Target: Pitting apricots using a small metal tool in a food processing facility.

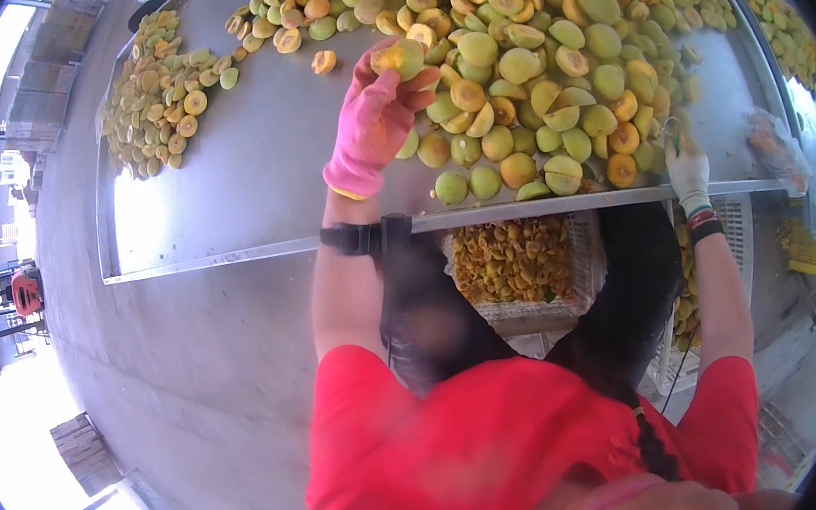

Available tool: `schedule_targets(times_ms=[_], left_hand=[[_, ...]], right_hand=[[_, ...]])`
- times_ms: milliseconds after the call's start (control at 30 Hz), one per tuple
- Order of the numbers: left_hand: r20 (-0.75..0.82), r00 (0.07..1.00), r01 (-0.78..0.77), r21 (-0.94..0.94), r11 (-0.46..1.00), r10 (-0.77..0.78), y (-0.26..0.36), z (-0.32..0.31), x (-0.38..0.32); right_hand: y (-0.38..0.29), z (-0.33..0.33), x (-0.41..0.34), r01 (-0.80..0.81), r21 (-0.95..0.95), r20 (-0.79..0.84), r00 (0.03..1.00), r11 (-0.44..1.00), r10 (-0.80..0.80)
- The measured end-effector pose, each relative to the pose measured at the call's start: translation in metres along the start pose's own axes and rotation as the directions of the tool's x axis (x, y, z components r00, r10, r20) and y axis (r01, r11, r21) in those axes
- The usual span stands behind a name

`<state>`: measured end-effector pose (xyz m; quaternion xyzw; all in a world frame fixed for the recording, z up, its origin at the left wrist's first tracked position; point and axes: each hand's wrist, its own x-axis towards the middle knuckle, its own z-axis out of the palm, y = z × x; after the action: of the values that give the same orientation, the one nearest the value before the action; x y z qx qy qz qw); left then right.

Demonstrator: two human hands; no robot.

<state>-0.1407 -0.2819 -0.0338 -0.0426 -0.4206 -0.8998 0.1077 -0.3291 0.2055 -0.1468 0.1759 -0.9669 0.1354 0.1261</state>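
Note:
My left hand (377,119), in a pink glove, holds a yellow-green stone fruit (398,59) between thumb and fingers above the metal table (268,157). Its upturned side shows yellow, wet-looking flesh. My right hand (687,163), in a white glove, is by the table's front edge and grips a small hand tool (672,130) with a rounded metal end and a bit of green; its exact kind is unclear. Between the hands spreads a large heap of stone fruit (518,65), many halved with orange pit hollows showing. One loose half (323,61) lies left of the heap.
A smaller pile of halves (157,102) sits at the table's left. A clear plastic bag (775,141) hangs at the right front edge. Below, between my legs, stands a crate (527,308) of small brownish-orange pieces. Another white crate (734,233) is to the right.

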Motion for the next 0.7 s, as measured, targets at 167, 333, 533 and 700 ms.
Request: schedule_targets(times_ms=[167,333,533,700], left_hand=[[-0.109,0.990,-0.090,-0.027,0.996,0.087,-0.011,0.069,-0.052],[-0.117,0.953,-0.244,0.255,0.936,0.280,-0.018,0.141,-0.097],[0.203,0.880,-0.420,0.753,0.506,0.428,-0.031,0.165,-0.150],[0.281,0.900,-0.425,0.732,0.533,0.334,-0.055,0.195,-0.183]], right_hand=[[0.000,0.012,0.008,0.019,-0.116,-0.009,1.000,0.993,-0.020],[-0.049,-0.026,-0.006,0.122,0.130,-0.274,0.958,0.984,-0.083],[-0.192,-0.159,-0.099,-0.360,0.922,0.377,0.918,0.140,-0.121],[-0.238,-0.192,-0.163,-0.451,0.889,0.407,0.855,-0.074,-0.322]])
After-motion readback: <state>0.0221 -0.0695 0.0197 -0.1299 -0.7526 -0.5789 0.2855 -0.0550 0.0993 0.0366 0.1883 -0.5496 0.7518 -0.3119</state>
